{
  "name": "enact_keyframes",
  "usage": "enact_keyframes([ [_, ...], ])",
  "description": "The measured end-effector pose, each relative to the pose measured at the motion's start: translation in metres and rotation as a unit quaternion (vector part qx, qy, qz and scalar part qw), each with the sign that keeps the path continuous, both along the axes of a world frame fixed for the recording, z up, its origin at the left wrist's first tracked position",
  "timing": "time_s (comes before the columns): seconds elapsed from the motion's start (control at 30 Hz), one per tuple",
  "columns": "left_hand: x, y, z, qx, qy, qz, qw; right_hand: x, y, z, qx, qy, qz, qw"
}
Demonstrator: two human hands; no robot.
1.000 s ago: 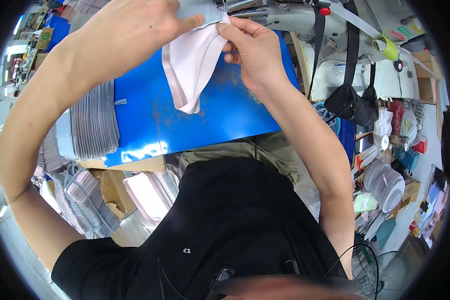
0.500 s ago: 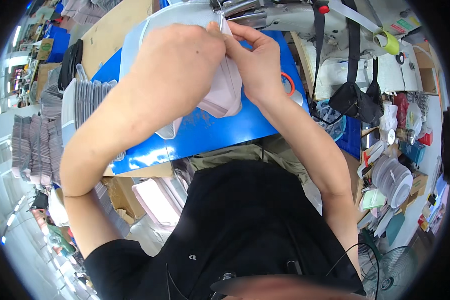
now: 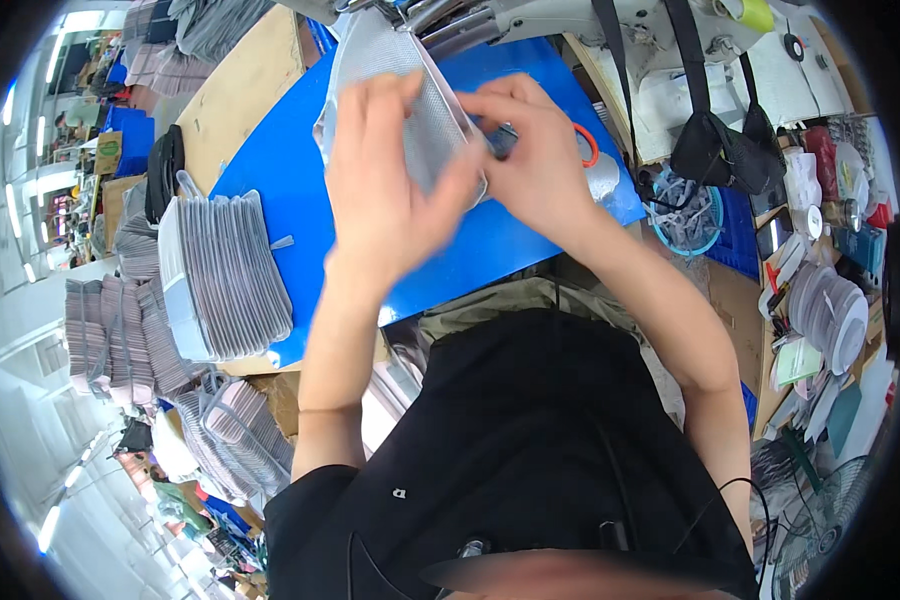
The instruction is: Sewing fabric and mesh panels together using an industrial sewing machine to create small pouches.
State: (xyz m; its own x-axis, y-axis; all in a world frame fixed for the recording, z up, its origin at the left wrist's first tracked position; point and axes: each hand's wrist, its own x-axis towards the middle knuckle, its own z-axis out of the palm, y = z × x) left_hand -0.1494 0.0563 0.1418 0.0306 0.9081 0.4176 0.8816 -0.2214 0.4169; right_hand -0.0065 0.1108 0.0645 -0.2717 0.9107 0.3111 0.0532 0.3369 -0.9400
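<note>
A grey mesh fabric piece (image 3: 425, 130) with pale pinkish edging runs from under the sewing machine's presser foot (image 3: 398, 16) toward me. My left hand (image 3: 385, 180) is over its left part, blurred by motion, with thumb and fingers apart. At the right edge of the piece, my right hand (image 3: 540, 160) has its fingers curled in, closed on that edge. A dark patch shows between its thumb and fingers, too unclear to name. Blue sheeting (image 3: 290, 200) covers the table below the work.
A banded stack of grey mesh pieces (image 3: 225, 275) stands on the left, with more bundles (image 3: 110, 335) beyond. Red-handled scissors (image 3: 588, 146) lie right of my right hand. A blue basket of scraps (image 3: 688, 215) and hanging black pouches (image 3: 730, 150) are farther right.
My left hand has come away from the pinch near the needle, its fingers spreading lower down. The right hand has moved down along the piece's edge. The view has shifted, showing more of the stack.
</note>
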Motion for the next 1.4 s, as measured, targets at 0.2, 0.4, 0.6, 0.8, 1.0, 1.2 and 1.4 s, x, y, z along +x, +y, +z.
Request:
enact_keyframes([
  [0.2,0.011,-0.019,-0.038,0.187,0.052,-0.038,0.98,0.013,-0.013,-0.003,-0.055,0.004,0.01,0.998],
  [0.4,-0.001,-0.014,-0.031,0.22,0.09,-0.132,0.962,0.015,-0.029,0.003,-0.25,0.148,0.067,0.954],
  [0.6,-0.01,0.003,-0.017,0.216,0.109,-0.148,0.959,-0.005,-0.017,0.008,-0.275,0.232,0.085,0.929],
  [0.8,-0.038,0.036,-0.008,0.197,0.149,-0.157,0.956,-0.031,0.017,0.013,-0.287,0.258,0.09,0.918],
  [1.0,-0.052,0.055,-0.012,0.213,0.134,-0.155,0.955,-0.06,0.038,0.013,-0.282,0.295,-0.005,0.913],
  [1.2,-0.022,-0.013,-0.076,0.131,-0.008,-0.059,0.99,-0.071,0.04,0.015,-0.26,0.313,-0.033,0.913],
  [1.4,-0.069,-0.001,-0.077,-0.059,-0.103,0.019,0.993,-0.066,0.038,0.023,-0.268,0.257,-0.029,0.928],
])
